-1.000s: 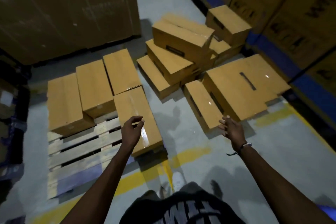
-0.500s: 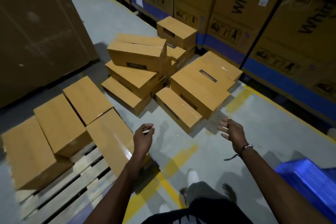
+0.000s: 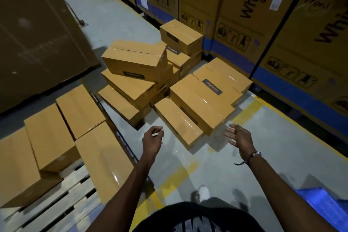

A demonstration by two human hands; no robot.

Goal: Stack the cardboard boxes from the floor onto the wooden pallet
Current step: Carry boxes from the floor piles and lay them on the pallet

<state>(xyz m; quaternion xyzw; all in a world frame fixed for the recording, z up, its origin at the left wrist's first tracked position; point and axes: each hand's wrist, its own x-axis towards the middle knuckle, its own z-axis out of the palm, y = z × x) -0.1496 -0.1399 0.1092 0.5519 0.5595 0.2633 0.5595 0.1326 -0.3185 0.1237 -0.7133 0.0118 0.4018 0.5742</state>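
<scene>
Reaching with both hands empty, left hand (image 3: pixel 152 139) loosely curled, right hand (image 3: pixel 238 135) spread, to flank the box (image 3: pixel 178 122) between them.

Brown boxes, grey floor

My cardboard boxes (image 3: pixel 199 107) are tan with dark labels (image 3: pixel 212 86). Yellow lines (image 3: pixel 246 112) cross the grey floor (image 3: pixel 263 147). The big cartons (image 3: pixel 243 15) have blue bands.

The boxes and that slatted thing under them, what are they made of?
The boxes look like brown cardboard, matte, with shiny clear tape along the top seams. The pallet looks like bare pale wood: rough separate planks with gaps between them.
</scene>
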